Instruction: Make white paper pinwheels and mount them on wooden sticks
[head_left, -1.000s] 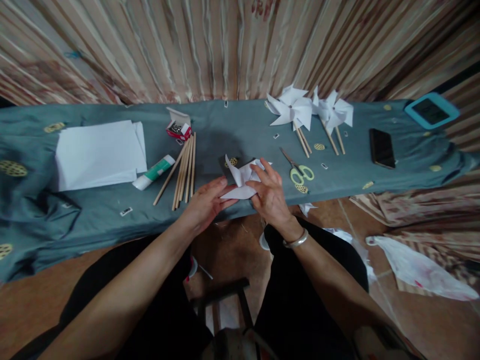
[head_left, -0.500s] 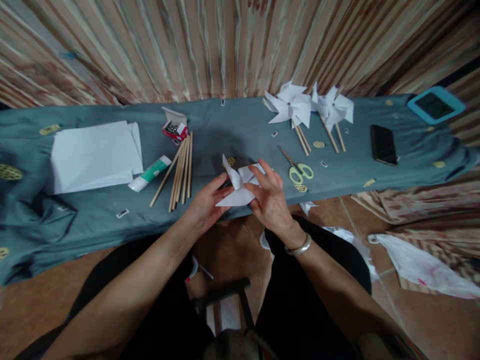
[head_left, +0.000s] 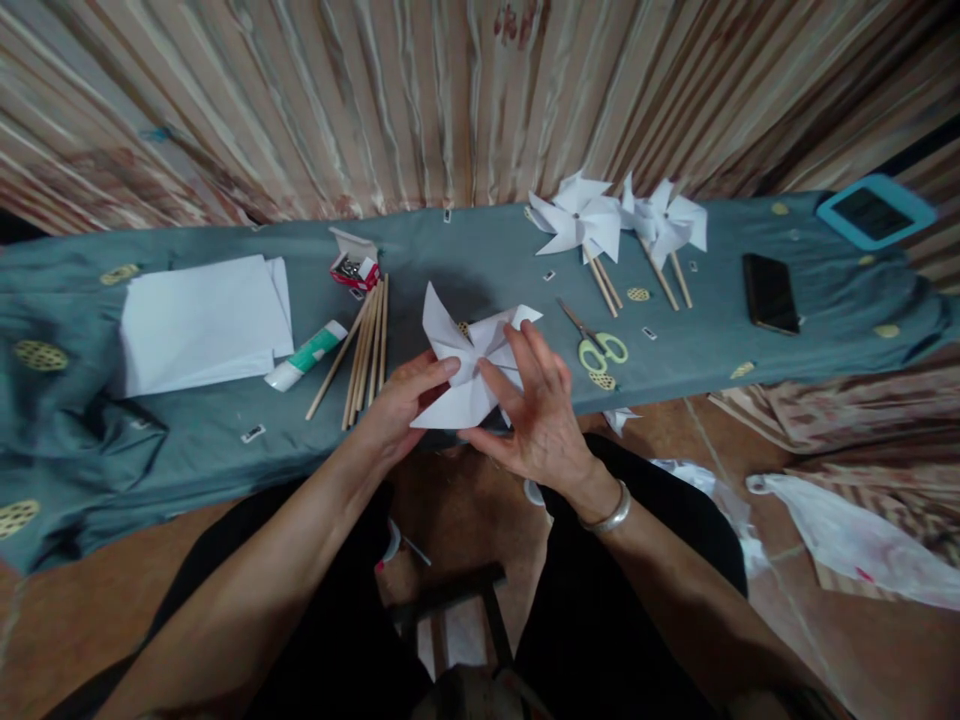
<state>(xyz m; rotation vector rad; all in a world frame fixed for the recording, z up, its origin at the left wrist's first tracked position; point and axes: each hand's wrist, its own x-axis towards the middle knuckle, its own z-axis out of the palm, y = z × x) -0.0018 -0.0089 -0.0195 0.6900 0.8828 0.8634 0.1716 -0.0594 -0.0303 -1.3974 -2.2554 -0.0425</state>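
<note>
Gripped by the left hand [head_left: 405, 398] and the right hand [head_left: 531, 408], the white paper pinwheel [head_left: 461, 400] wants light, even pressure near its centre, sparing the curled blades [head_left: 437, 318] any creasing.

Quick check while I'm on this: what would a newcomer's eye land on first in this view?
Probably the folded white paper near the centre, held in the left hand with fingers of the right hand on it. Next might come the white pinwheels on the far side of the grey-green cloth, right of centre, then the blue-framed device at its far right.
</note>
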